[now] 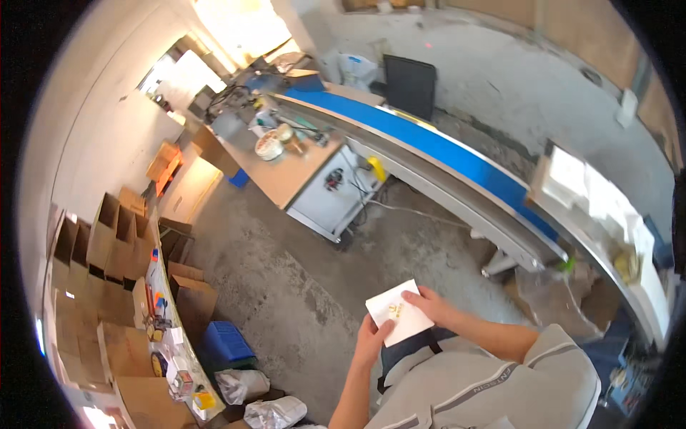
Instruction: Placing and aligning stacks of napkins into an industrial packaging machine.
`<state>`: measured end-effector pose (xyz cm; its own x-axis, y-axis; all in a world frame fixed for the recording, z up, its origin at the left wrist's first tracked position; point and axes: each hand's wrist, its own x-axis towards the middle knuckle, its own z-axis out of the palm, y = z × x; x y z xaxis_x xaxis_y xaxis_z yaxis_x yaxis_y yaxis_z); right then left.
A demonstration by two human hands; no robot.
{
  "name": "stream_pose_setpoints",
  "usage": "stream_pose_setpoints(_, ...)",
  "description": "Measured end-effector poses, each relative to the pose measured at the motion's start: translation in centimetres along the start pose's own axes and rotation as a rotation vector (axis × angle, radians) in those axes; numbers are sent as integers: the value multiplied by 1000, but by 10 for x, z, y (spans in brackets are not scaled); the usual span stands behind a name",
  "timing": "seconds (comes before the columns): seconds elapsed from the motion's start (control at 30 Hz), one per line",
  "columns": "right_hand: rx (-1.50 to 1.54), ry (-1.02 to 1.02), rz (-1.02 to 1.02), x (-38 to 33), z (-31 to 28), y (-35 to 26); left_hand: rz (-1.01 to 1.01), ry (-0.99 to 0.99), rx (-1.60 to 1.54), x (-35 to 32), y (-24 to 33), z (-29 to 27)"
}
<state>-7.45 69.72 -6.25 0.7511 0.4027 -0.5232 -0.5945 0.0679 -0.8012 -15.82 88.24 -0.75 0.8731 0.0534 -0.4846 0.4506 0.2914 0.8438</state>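
Note:
Close to my body, both hands hold a flat, square white piece (407, 330) with a small gold mark on its upper face. Whether it is a thin box, a card or a stack of paper I cannot tell. My left hand (371, 338) grips its left edge, thumb on top. On the opposite side my right hand (431, 304) has its thumb lying over the upper right corner. The fingers underneath are hidden by the white piece.
A conveyor with a blue belt (429, 148) runs across the far side, beside a wooden-topped workbench (304, 171) carrying tools. White stacks (582, 187) stand at the right. Along the left are cardboard boxes (114, 232), a cluttered narrow table, a blue crate (230, 342) and silvery bags (275, 413).

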Motion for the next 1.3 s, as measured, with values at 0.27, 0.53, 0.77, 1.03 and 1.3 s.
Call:
stream_pose_setpoints(0.27, 28, -102, 0, 156, 64, -75, 64, -147, -74, 139, 81, -113)
stream_pose_setpoints(0.53, 206, 240, -133, 259, 130, -190, 122, -392, -249, 284, 184, -177)
stream_pose_setpoints(0.77, 300, 159, -205, 370, 148, -274, 292, -280, 6, 382, 291, -185)
stream_pose_setpoints(1.03, 475, 196, -407, 584, 88, -433, 281, -55, -63, 563, 364, -185)
stream_pose_setpoints(1.3, 558, 348, -551, 927, 4, -542, -102, 158, 136, 650, 352, -199)
